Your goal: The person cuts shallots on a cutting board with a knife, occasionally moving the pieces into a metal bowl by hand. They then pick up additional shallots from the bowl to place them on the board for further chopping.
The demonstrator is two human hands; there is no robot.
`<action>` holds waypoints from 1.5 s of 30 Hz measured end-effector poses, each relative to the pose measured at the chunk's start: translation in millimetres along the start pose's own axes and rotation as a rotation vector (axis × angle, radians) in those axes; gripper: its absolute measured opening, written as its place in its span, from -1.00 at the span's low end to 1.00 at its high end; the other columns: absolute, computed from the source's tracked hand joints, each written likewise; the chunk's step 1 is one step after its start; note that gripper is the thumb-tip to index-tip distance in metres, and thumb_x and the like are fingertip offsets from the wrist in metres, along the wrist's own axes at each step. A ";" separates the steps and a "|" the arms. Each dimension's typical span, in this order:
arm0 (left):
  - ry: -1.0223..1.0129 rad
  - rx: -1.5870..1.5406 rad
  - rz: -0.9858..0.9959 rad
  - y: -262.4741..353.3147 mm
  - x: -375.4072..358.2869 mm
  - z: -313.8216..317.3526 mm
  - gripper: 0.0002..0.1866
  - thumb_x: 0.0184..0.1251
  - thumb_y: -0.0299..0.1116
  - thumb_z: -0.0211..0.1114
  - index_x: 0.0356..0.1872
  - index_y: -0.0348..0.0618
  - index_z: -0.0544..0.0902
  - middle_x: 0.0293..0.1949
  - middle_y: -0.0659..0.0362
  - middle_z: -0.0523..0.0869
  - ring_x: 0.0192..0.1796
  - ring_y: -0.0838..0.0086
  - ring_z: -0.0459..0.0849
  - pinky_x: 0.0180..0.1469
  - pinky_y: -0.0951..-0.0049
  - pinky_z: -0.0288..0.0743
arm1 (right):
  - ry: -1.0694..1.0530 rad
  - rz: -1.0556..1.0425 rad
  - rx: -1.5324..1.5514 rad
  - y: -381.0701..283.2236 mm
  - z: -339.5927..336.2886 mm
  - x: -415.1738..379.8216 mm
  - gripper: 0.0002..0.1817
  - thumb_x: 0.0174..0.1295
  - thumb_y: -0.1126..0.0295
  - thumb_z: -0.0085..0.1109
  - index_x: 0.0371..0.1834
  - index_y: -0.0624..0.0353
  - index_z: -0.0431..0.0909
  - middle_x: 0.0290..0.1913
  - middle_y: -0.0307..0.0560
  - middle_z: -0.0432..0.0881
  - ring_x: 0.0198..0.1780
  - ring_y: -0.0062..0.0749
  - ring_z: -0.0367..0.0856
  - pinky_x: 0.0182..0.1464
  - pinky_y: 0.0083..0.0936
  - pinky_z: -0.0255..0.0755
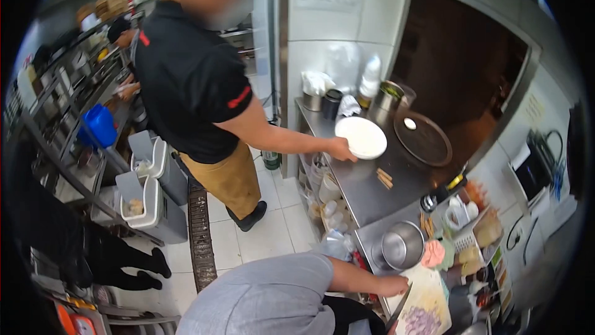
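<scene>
At the bottom right, my left hand (393,285) has its fingers closed at the upper end of a knife (400,305). Only a small part of my right hand (392,328) shows at the bottom edge, closed at the knife's lower end; most of it is hidden. The blade lies over the left side of a white cutting board (435,295). Chopped purple onion (421,321) is spread on the board beside the knife. Just above the board stand a steel bowl (401,245) and a crumpled pink cloth (433,254).
A co-worker in black (192,74) holds a white bowl (361,138) over the steel counter (365,195). A round brown tray (423,138) and small sticks (385,178) rest there. Containers crowd the right side. Other people stand at the left, near bins (162,214).
</scene>
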State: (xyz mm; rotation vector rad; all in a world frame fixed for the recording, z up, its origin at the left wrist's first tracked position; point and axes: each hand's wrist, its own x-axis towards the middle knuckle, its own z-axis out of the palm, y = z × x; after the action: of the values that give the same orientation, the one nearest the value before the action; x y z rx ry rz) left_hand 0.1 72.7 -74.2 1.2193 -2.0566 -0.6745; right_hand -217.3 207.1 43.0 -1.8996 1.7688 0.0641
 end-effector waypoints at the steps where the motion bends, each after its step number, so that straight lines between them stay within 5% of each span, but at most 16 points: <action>1: -0.019 0.049 0.018 2.2 2.1 -3.6 -0.85 0.12 -0.43 0.22 -0.28 -0.20 0.62 -0.19 -0.04 0.63 -0.11 0.02 0.68 -0.12 0.11 0.55 | 0.024 -0.036 -0.006 -3.0 1.9 3.5 -0.68 0.48 0.34 -0.11 -0.02 0.45 0.46 -0.41 0.36 0.52 -0.34 0.16 0.51 -0.26 0.01 0.35; 6: 0.142 0.164 0.243 -3.0 7.0 12.1 -0.84 0.18 -0.32 0.25 -0.33 -0.19 0.66 -0.23 -0.05 0.68 -0.15 0.07 0.70 -0.13 0.13 0.55 | 0.071 -0.152 -0.044 -28.3 10.8 14.2 -0.71 0.46 0.36 -0.10 0.03 0.40 0.41 -0.42 0.37 0.52 -0.34 0.18 0.52 -0.27 0.01 0.36; 8: -0.172 -0.277 -0.251 47.6 -15.5 -35.3 -0.72 0.31 -0.27 0.14 -0.13 -0.27 0.60 -0.09 -0.12 0.67 -0.01 0.06 0.69 -0.08 0.15 0.56 | 0.076 -0.178 -0.060 -36.0 13.8 15.7 -0.71 0.45 0.36 -0.10 0.05 0.39 0.39 -0.42 0.37 0.53 -0.34 0.18 0.53 -0.27 0.02 0.36; 10: 0.033 -0.225 -0.148 24.1 -17.5 -4.2 -0.70 0.33 -0.27 0.12 -0.08 -0.29 0.58 -0.12 -0.12 0.68 -0.03 0.06 0.70 -0.08 0.14 0.56 | 0.077 -0.194 -0.071 -43.3 16.9 18.6 -0.71 0.44 0.37 -0.09 0.07 0.37 0.37 -0.42 0.37 0.53 -0.34 0.19 0.53 -0.27 0.02 0.36; 13: -0.051 0.096 0.148 3.8 -15.8 1.6 -0.76 0.27 -0.30 0.16 -0.23 -0.27 0.64 -0.17 -0.11 0.68 -0.10 0.02 0.70 -0.11 0.10 0.57 | 0.066 -0.217 -0.080 -48.8 20.3 21.4 -0.70 0.42 0.38 -0.09 0.10 0.34 0.35 -0.42 0.37 0.53 -0.35 0.19 0.54 -0.27 0.02 0.37; 16: -0.008 0.162 0.243 -7.2 -4.1 14.6 -0.85 0.13 -0.37 0.33 -0.31 -0.18 0.73 -0.28 -0.03 0.74 -0.18 0.03 0.73 -0.18 0.06 0.58 | 0.065 -0.243 -0.084 -51.0 20.9 27.5 -0.69 0.41 0.39 -0.08 0.14 0.31 0.32 -0.42 0.37 0.54 -0.35 0.20 0.54 -0.27 0.03 0.37; 23: -0.110 0.255 0.435 -2.1 3.7 4.7 -0.91 0.12 -0.36 0.39 -0.38 -0.11 0.74 -0.34 0.00 0.72 -0.20 0.04 0.73 -0.23 0.06 0.59 | 0.044 -0.280 -0.067 -46.9 17.2 38.2 -0.64 0.38 0.41 -0.07 0.21 0.24 0.25 -0.43 0.38 0.55 -0.35 0.22 0.56 -0.28 0.04 0.38; 32: -0.172 0.254 0.454 1.8 -5.0 -6.8 -0.88 0.28 -0.34 0.24 -0.30 -0.14 0.65 -0.20 0.04 0.64 -0.13 0.07 0.70 -0.17 0.09 0.60 | 0.016 -0.302 -0.048 -37.6 17.4 45.0 -0.53 0.34 0.44 -0.05 0.30 0.15 0.17 -0.44 0.39 0.56 -0.36 0.24 0.57 -0.29 0.05 0.39; 45: -0.142 0.317 0.484 1.9 -11.6 -12.8 -0.90 0.27 -0.38 0.20 -0.34 -0.16 0.62 -0.22 0.03 0.63 -0.12 0.06 0.69 -0.16 0.08 0.59 | 0.021 -0.290 -0.035 -29.8 15.8 46.2 -0.35 0.28 0.48 -0.02 0.44 0.02 0.04 -0.45 0.40 0.58 -0.37 0.27 0.60 -0.30 0.07 0.41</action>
State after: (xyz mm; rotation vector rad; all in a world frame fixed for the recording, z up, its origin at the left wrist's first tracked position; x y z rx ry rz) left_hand 12.8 82.5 -67.5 0.7921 -2.5216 -0.2151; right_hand -177.9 171.3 22.0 -2.1685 1.4967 -0.0303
